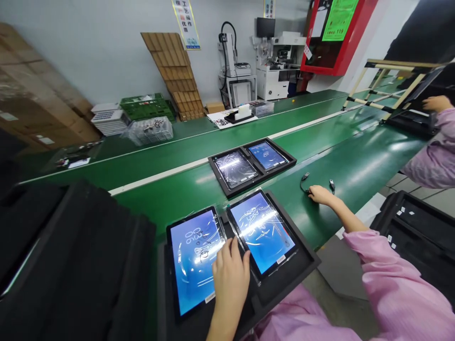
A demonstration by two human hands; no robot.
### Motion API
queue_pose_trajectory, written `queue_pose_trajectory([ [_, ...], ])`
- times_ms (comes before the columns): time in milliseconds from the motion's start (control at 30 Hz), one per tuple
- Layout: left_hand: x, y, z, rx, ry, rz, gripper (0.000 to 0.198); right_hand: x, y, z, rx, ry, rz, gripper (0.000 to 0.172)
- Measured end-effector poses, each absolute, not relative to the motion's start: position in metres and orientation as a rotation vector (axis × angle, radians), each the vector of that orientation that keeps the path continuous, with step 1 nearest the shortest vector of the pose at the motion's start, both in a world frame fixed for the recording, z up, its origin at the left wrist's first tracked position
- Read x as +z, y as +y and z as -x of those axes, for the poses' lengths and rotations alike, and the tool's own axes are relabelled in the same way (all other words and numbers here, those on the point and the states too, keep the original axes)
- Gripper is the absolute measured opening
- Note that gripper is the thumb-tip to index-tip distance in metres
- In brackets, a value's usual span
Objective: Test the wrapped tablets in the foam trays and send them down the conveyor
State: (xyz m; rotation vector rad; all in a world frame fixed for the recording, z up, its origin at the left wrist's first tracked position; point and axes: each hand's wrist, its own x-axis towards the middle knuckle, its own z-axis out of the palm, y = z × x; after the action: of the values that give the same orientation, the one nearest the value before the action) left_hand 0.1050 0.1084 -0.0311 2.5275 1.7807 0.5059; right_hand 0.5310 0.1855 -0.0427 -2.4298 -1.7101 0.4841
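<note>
My left hand (231, 270) has its fingers bent over the right edge of a tablet (194, 265) with a lit blue screen. This tablet sits askew over the left side of a black foam tray (273, 293), its top end past the tray's edge. A second lit tablet (261, 232) under clear film lies on the tray's right side, close to my left thumb. Over on the green surface, my right hand (320, 194) pinches a short black cable (303, 183), whose plug end lies beyond the fingers. Another small plug (332, 184) is just right of that hand.
Another black tray (227, 189) with two tablets lies beyond on the green conveyor (170, 187). Stacked black trays (81, 255) rise at left. More black trays (423, 232) stand at lower right. A co-worker's hand (436, 103) is by a pipe rack (387, 90).
</note>
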Motion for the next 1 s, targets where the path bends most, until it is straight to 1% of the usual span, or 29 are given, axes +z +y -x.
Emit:
queue_pose_trajectory([
  [67, -0.037, 0.108, -0.114, 0.557, 1.671, -2.589, 0.04, -0.042, 0.19, -0.524, 0.583, -1.692, 2.393, 0.027],
  [200, -0.039, 0.104, -0.129, 0.636, 1.516, -2.654, 0.047, -0.029, 0.203, -0.501, 0.891, -1.651, 2.182, 0.026],
  [267, -0.04, 0.1, -0.135, 0.647, 1.356, -2.713, 0.062, -0.019, 0.215, -0.485, 1.082, -1.642, 2.023, 0.032],
  [333, -0.044, 0.094, -0.138, 0.643, 1.105, -2.809, 0.083, -0.009, 0.23, -0.467, 1.24, -1.632, 1.861, 0.042],
  [367, -0.046, 0.092, -0.139, 0.65, 0.996, -2.857, 0.089, -0.004, 0.24, -0.457, 1.297, -1.626, 1.786, 0.048],
  [433, -0.053, 0.087, -0.14, 0.684, 0.956, -2.913, 0.091, 0.005, 0.26, -0.433, 1.366, -1.613, 1.652, 0.057],
  [533, -0.061, 0.082, -0.137, 0.688, 1.181, -2.877, 0.086, 0.009, 0.292, -0.387, 1.401, -1.599, 1.496, 0.062],
  [600, -0.063, 0.08, -0.135, 0.633, 1.239, -2.849, 0.087, 0.005, 0.31, -0.354, 1.403, -1.597, 1.427, 0.059],
  [800, -0.057, 0.077, -0.133, 0.541, 1.168, -2.847, 0.088, -0.012, 0.339, -0.296, 1.375, -1.595, 1.366, 0.038],
  [867, -0.058, 0.076, -0.134, 0.56, 1.18, -2.819, 0.09, -0.016, 0.341, -0.294, 1.394, -1.619, 1.369, 0.035],
  [1000, -0.061, 0.074, -0.137, 0.585, 1.191, -2.791, 0.091, -0.019, 0.341, -0.297, 1.426, -1.678, 1.384, 0.034],
])
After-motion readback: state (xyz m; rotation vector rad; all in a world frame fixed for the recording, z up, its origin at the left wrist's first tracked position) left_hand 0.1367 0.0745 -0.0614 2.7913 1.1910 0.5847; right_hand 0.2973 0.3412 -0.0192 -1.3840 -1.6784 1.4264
